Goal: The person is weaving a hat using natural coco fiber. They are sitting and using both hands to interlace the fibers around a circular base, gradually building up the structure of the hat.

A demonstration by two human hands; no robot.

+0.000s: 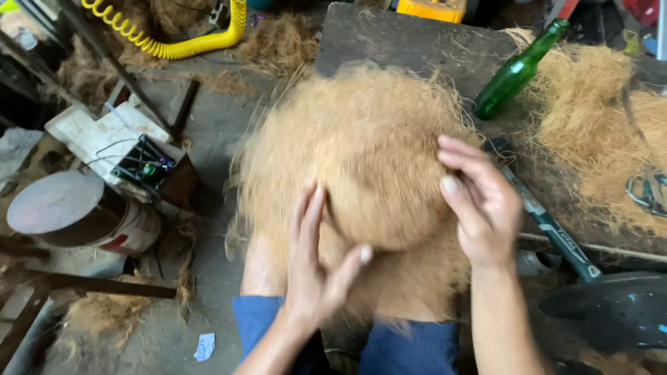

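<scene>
Your left hand (316, 260) lies flat against the near left side of a big rounded mass of coconut fibre (368, 167), fingers stretched upward and close together, thumb stuck out to the right and pressing into the fibre. Your right hand (479, 205) comes in from the right with its fingers loosely curled and slightly spread, cupped against the edge of the mass; it is blurred, so you cannot tell how firmly it grips. Neither hand pinches anything: both are open and laid on the fibre from either side. The mass sits over your lap, above your knees in blue cloth (410, 347), with its far edge reaching onto the dark, worn table (410, 38) ahead of you. To the right on that table lies a green glass bottle (517, 69) on its side, neck pointing up and to the right, just beside a second loose heap of fibre (597, 118). A long tool with a dark handle (556, 232) lies slanted near your right wrist, and a dark rounded object (611, 305) sits below it. On the left the concrete floor (222, 125) is strewn with fibre scraps, a yellow coiled hose (174, 42) runs across the top, a white block carries a small wired device (142, 167), and a round metal can (76, 212) stands tipped, its lid closed so its contents are hidden.
</scene>
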